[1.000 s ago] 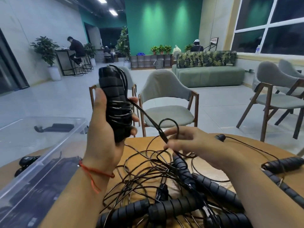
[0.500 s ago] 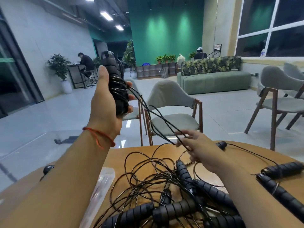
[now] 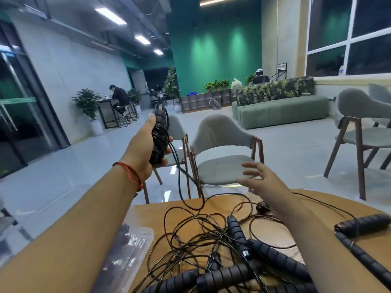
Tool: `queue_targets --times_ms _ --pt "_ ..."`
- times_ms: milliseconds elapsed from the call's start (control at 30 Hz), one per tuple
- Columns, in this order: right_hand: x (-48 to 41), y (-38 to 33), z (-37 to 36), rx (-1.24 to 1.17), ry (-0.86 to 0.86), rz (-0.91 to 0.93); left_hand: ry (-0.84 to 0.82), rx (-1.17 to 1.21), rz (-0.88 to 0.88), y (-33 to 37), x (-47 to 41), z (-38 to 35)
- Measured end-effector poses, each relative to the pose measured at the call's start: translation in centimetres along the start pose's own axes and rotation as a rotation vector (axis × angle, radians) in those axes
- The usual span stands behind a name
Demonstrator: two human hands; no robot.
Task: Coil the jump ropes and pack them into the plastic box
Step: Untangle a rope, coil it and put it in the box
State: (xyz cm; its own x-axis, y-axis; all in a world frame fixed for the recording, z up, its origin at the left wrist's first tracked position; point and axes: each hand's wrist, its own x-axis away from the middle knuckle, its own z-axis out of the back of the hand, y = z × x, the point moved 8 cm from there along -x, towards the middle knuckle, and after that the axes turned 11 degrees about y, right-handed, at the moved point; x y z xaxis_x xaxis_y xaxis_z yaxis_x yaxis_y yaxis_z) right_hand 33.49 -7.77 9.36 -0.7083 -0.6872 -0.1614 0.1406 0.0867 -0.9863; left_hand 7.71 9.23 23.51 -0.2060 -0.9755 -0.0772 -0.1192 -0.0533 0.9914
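Gripping one rope's cord-wound handles (image 3: 159, 138) at ten o'clock, the left hand (image 3: 146, 151) stays out of the pile; the right hand (image 3: 261, 180) hovers spread, empty. Several jump ropes (image 3: 211, 246) lie tangled on the worktop (image 3: 148, 214) at six, so most coiling seems left; the plastic box (image 3: 129, 248) sits at eight.

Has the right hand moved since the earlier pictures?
Yes. The right hand released the cord and rose from the table edge toward the chair seat.
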Motion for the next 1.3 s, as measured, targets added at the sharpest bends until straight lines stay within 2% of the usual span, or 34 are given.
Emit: queue_targets --times_ms 100,233,467,633,800,867,933,1033,1167,1233,1300 --pt "1.5 -3.5 -0.8 0.097 0.002 0.270 -0.017 -0.039 -0.016 0.3 0.7 -0.6" --pt "4.1 -5.4 -4.1 0.081 -0.178 0.411 -0.063 -0.064 -0.004 0.9 1.7 -1.9" --pt "6.4 -5.4 -8.2 0.032 -0.342 0.416 -0.164 -0.060 0.059 1.1 4.4 -5.3" --pt "6.3 -6.0 -8.2 -0.151 -0.235 0.429 -0.153 -0.113 0.049 0.6 5.2 -6.1" --pt "4.6 -5.4 -4.5 -0.411 -0.088 0.199 0.017 -0.178 -0.005 2.2 0.5 -1.5" --pt "3.5 -4.1 -3.3 -0.619 -0.065 0.012 0.116 -0.207 -0.023 2.9 -1.9 1.7" --pt "2.4 -3.0 -2.6 -0.726 -0.064 -0.136 0.206 -0.243 -0.029 3.0 -3.9 5.0" --pt "1.3 -1.3 -1.8 -0.661 -0.068 -0.244 0.298 -0.245 -0.015 2.5 -5.9 8.9" --pt "0.2 1.0 0.1 -0.631 0.024 -0.401 0.403 -0.229 -0.024 2.2 -7.1 13.2" --pt "-0.1 1.2 0.4 -0.652 -0.011 -0.413 0.419 -0.187 -0.014 2.0 -7.5 14.5" --pt "-0.2 1.2 0.5 -0.565 -0.018 -0.360 0.399 -0.181 -0.026 1.8 -7.5 14.6"
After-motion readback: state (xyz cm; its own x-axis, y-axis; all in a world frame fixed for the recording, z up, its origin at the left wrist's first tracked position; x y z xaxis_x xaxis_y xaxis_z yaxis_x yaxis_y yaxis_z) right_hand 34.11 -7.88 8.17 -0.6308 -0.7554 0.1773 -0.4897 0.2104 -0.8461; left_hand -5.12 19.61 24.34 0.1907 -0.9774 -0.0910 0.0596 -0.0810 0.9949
